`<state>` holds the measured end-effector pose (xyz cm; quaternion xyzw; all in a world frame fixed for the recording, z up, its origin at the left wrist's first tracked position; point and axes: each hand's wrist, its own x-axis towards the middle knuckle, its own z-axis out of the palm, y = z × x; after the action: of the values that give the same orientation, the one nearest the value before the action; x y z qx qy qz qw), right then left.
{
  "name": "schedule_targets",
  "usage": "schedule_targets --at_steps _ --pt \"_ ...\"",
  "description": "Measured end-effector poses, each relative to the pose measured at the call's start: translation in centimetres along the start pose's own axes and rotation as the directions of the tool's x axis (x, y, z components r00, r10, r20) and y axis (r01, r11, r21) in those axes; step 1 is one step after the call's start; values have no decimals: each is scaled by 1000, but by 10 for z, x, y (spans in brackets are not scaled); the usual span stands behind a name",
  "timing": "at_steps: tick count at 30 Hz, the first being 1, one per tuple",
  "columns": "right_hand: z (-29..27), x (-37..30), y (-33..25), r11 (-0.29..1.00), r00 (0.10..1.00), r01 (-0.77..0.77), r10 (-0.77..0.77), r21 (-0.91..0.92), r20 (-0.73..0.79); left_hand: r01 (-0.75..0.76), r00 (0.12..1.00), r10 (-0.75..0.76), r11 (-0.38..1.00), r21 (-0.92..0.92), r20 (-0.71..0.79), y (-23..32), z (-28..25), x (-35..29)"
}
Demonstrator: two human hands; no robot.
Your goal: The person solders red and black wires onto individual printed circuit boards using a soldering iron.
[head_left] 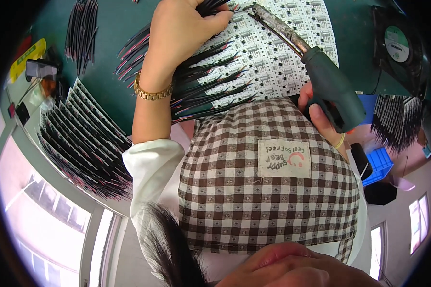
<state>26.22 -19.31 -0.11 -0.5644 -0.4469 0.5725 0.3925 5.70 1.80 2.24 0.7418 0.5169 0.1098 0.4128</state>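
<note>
Picture's top edge cuts off part of left hand (pixel 184 26); fingers closed on black wires (pixel 211 7), exact grip unclear. Right hand (pixel 324 123), partly hidden behind soldering gun (pixel 334 81), wraps its handle. Tip just right of left hand; circuit-board sheet (pixel 292 40) between hands, near edge hidden by apron (pixel 225 191).

A dark green soldering gun (pixel 333 88) slants, tip toward upper left, above a white circuit board panel (pixel 273 55); black wire bundles (pixel 191 75) with coloured ends lie across the panel's left side.
</note>
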Motion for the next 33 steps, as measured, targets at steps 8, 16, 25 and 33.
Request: schedule_targets --at_steps 8,16,25,33 --pt "4 -8 11 998 999 26 -25 49 -25 -87 995 90 992 92 -37 -3 2 -5" --pt "12 -25 -3 916 987 75 -12 394 -159 -152 986 160 978 146 -50 12 2 -15" --pt "4 -32 0 909 992 83 -37 408 -120 -381 816 172 878 -289 -552 3 -50 -46" --pt "1 -32 14 923 988 145 -115 357 -104 -241 949 268 956 168 -166 33 9 -53"
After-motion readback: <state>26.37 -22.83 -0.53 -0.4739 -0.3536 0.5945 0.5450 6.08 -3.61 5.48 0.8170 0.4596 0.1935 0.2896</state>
